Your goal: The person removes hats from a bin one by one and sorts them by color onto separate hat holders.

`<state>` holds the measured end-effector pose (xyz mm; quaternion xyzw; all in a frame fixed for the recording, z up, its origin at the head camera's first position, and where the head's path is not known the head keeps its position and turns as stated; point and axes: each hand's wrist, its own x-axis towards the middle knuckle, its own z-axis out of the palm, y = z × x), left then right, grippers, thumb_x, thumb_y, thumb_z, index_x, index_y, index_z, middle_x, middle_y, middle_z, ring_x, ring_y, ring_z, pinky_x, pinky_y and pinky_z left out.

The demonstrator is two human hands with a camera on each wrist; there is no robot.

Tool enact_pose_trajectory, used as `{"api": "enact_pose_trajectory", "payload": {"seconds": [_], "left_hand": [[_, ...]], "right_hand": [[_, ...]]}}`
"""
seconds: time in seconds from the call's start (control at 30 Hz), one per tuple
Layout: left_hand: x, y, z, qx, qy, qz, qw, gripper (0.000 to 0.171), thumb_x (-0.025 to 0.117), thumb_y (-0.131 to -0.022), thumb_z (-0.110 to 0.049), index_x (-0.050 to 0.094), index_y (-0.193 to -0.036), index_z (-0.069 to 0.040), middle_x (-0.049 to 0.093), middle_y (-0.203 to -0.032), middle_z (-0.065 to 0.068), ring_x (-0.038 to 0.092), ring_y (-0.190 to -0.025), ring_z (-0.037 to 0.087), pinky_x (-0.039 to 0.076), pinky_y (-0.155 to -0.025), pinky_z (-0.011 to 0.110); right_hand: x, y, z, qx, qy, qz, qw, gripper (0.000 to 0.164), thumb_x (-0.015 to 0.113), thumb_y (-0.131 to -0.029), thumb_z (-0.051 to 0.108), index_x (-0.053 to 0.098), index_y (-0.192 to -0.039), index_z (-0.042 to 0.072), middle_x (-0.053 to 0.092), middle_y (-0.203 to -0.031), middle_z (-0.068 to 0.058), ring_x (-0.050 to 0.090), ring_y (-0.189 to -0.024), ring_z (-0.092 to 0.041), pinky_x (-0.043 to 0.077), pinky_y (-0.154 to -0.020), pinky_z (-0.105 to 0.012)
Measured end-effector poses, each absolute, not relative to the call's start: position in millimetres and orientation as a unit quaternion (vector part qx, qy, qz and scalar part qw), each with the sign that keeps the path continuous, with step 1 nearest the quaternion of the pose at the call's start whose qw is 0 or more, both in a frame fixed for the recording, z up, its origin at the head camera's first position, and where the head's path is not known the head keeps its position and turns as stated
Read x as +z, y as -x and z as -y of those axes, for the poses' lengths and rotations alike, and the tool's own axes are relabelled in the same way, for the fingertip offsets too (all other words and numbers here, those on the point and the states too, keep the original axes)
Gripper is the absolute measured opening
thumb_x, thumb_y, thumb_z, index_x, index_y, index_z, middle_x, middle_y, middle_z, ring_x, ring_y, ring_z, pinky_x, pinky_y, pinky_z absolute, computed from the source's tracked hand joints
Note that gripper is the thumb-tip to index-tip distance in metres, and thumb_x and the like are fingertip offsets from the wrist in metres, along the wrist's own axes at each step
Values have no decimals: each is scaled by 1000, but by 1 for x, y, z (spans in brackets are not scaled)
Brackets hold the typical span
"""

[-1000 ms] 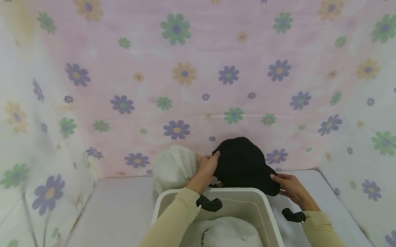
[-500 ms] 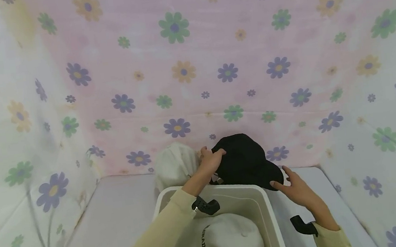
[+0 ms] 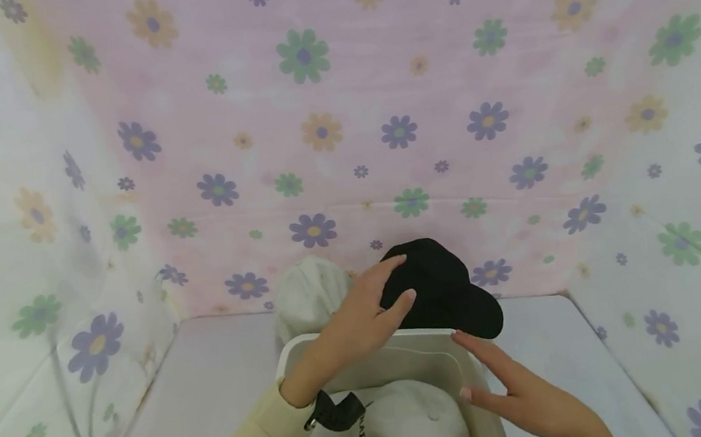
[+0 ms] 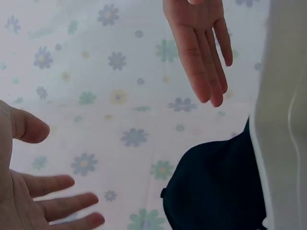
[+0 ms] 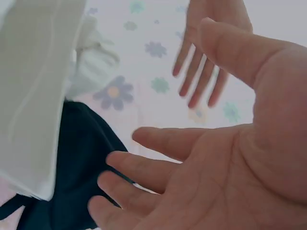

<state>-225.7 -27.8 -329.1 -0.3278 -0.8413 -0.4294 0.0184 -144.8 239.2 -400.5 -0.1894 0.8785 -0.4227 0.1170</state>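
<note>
Blk cap [image 3: 439, 284], ctr, prob. being positioned; L hand [image 3: 358, 318], R hand [image 3: 533, 396] (lower rt) being held w/ fingers spread; grip prob. being needed next.

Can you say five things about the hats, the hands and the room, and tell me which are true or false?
1. A white cap with dark letters lies in the bin. True.
2. The black cap is outside the bin. True.
3. Both hands are holding caps. False: the left hand and right hand hold nothing.
4. The black cap's brim points left in the head view. False: the brim points right.
5. The backdrop has flowers. True.
</note>
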Motion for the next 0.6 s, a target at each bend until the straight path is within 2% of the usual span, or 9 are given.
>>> {"api": "enact_pose_trajectory", "payload": {"seconds": [0.1, 0.17, 0.23, 0.3, 0.33, 0.4, 0.5, 0.53, 0.6], "left_hand": [[-336, 219, 30, -412, 354, 839, 6, 57, 52, -106, -36, 40, -155, -11, 43, -158, 5, 53, -135, 25, 46, -109, 49], [-344, 215, 33, -403, 364, 840, -15, 55, 52, -106, -35, 41, -155, -11, 44, -158, 5, 53, -135, 23, 49, -106, 47], [-354, 213, 36, -389, 375, 841, -26, 54, 51, -107, -33, 41, -154, -8, 45, -157, 6, 44, -143, 23, 44, -112, 47], [-363, 212, 38, -377, 380, 843, -39, 53, 50, -108, -32, 41, -154, -6, 46, -156, 8, 44, -144, 24, 41, -114, 47], [-367, 212, 39, -373, 384, 844, -44, 53, 49, -108, -32, 42, -153, -6, 47, -156, 8, 45, -143, 24, 40, -115, 48], [-376, 212, 40, -366, 384, 846, -58, 52, 48, -109, -34, 42, -153, -7, 48, -155, 8, 47, -142, 23, 40, -115, 47], [-387, 214, 38, -365, 379, 846, -80, 53, 46, -109, -37, 42, -153, -8, 49, -155, 5, 47, -142, 21, 40, -115, 45], [-391, 214, 37, -363, 377, 848, -86, 53, 46, -109, -38, 43, -154, -9, 49, -155, 4, 47, -142, 20, 40, -116, 44], [-398, 214, 35, -360, 372, 850, -95, 54, 46, -108, -39, 44, -153, -10, 49, -154, 2, 46, -143, 18, 39, -116, 42]], "right_hand": [[-412, 134, -232, -402, 174, -891, 122, 77, 61, -100, 48, 18, -163, 37, 15, -170, -10, 15, -154, -44, 25, -109, -77], [-424, 129, -228, -394, 178, -894, 122, 81, 62, -99, 48, 18, -164, 29, 13, -170, -15, 12, -153, -49, 23, -107, -80], [-439, 126, -225, -393, 186, -894, 110, 85, 65, -98, 45, 20, -164, 17, 13, -169, -21, 12, -151, -49, 22, -106, -81], [-455, 124, -222, -371, 208, -903, 59, 88, 70, -94, 42, 27, -159, 4, 21, -165, -26, 13, -153, -41, 26, -105, -79], [-463, 123, -220, -357, 211, -910, 29, 89, 73, -91, 42, 30, -157, 0, 26, -163, -27, 9, -155, -31, 28, -111, -72], [-478, 121, -217, -321, 218, -921, -42, 91, 77, -86, 43, 35, -153, -2, 36, -158, -28, 3, -156, -9, 24, -123, -48], [-495, 118, -216, -252, 225, -929, -150, 98, 77, -83, 52, 31, -159, 9, 44, -155, -24, -7, -147, 16, 5, -119, -12], [-499, 117, -216, -228, 231, -929, -178, 100, 74, -85, 57, 26, -161, 14, 41, -158, -21, -9, -148, 14, -2, -113, -4], [-506, 117, -219, -179, 252, -921, -239, 97, 59, -92, 68, 20, -164, 15, 37, -161, -16, -3, -153, 5, -5, -116, -7]]}}
